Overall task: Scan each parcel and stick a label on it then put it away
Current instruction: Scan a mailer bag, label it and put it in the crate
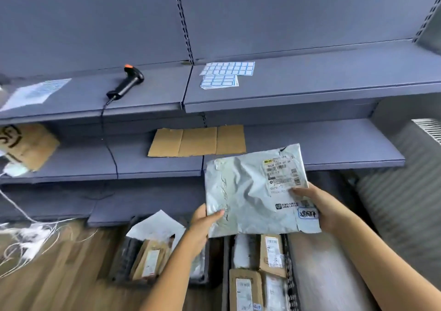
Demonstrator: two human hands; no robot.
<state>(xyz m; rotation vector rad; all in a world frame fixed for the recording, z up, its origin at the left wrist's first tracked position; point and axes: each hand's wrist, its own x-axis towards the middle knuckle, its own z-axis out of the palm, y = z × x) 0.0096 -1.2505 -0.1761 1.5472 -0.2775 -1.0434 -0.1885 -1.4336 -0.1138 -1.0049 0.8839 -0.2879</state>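
1. My left hand (202,222) grips the lower left edge of the grey parcel (241,191), thumb on top.
2. My right hand (322,207) holds its right edge, thumb on the shipping label (284,174).
3. Beyond my fingers, up and left, the scanner (127,83) lies on the shelf (310,89); label sheets (224,75) lie straight above my fingertips.
4. A flat cardboard sheet (198,140) lies just past the parcel.
5. Below my fingers lie boxed parcels (245,287).

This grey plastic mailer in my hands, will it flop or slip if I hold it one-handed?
Probably floppy: the grey mailer is creased and wrinkled, and the left hand and right hand each pinch an edge. Its glossy film looks slippery, so a one-hand grip may slide. It seems light, held up by pinches alone.
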